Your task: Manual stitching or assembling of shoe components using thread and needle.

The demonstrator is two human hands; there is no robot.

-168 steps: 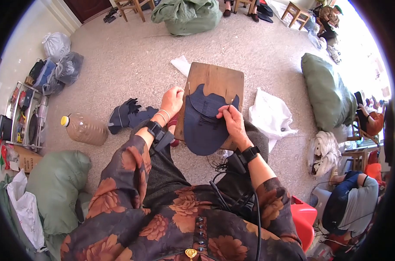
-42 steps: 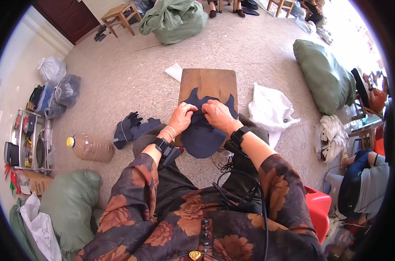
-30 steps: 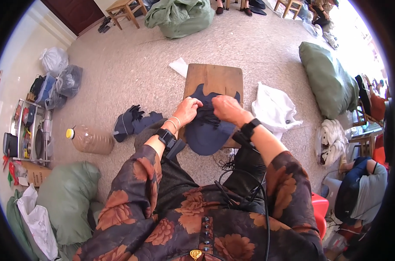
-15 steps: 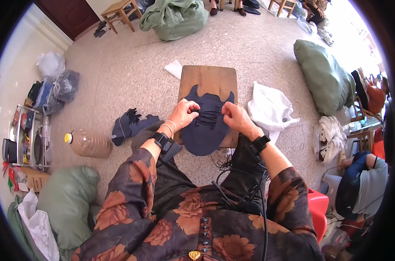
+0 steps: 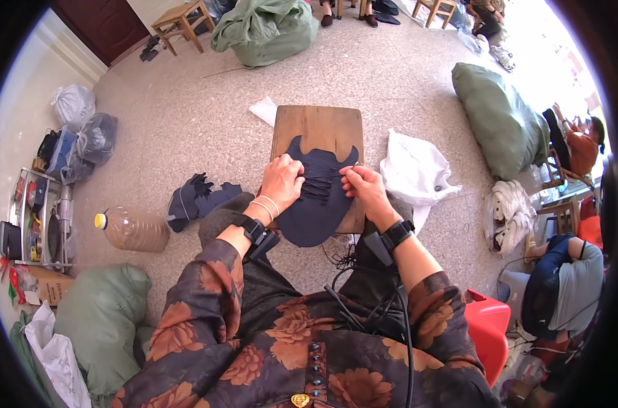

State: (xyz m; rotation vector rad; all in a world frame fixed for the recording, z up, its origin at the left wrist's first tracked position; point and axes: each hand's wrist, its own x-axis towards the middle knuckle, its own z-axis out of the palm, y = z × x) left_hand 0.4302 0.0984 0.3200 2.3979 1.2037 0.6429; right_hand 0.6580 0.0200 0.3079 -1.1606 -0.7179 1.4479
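Observation:
A dark navy fabric shoe upper (image 5: 312,228) lies flat on a small wooden stool (image 5: 320,122) in front of me, its two pointed ends facing away. Dark laces (image 5: 316,185) cross its middle in several rows. My left hand (image 5: 282,182) is closed, fingers curled over the upper's left edge beside the lacing; its fingertips are partly hidden. At the right edge, my right hand (image 5: 365,188) pinches a thin dark lace between thumb and forefinger.
Dark fabric pieces (image 5: 203,199) lie left of the stool, near a large clear jug (image 5: 135,229). A white plastic bag (image 5: 416,170) is on the right. Green sacks (image 5: 503,122), a red stool (image 5: 486,333) and seated people surround me. A black cable (image 5: 409,340) hangs over my lap.
My right hand has shifted slightly right and nearer relative to the upper, its fingers now more extended in a pinch. My left fingers have curled more over the left edge. The view has shifted slightly.

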